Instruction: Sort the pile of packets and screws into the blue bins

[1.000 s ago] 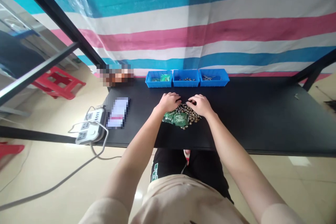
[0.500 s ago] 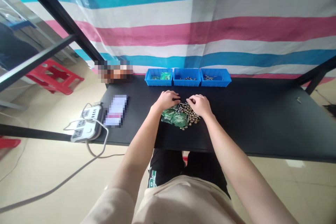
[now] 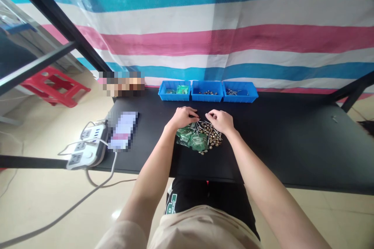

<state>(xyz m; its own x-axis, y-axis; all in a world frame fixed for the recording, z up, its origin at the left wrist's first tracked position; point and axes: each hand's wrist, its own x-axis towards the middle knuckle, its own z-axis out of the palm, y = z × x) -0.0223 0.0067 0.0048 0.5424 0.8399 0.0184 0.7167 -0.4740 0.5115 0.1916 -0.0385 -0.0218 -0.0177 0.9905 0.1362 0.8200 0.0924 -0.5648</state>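
A pile of brass-coloured screw-like pieces [image 3: 214, 139], thin metal pins and green packets [image 3: 199, 142] lies on the black table. At the pile's upper left edge is my left hand [image 3: 184, 117], fingers curled together; what they hold, if anything, is too small to name. My right hand [image 3: 221, 120] is at the upper right edge, thumb and fingers pinched, its contents also unclear. Beyond the hands stand three blue bins: the left one [image 3: 174, 97] holds green packets, the middle one [image 3: 207, 97] small metal pieces, the right one [image 3: 240, 98] thin pins.
On the table's left are a white power strip [image 3: 87, 146] with cables and a blurred phone [image 3: 124, 130]. A blurred orange-brown object [image 3: 124, 84] sits at the back left corner. Small bits [image 3: 334, 119] lie far right. A red stool [image 3: 55, 87] stands on the floor.
The camera view has shifted slightly, so the table and bins appear lower. Both hands remain at the pile's far edge, with only slight finger movement.
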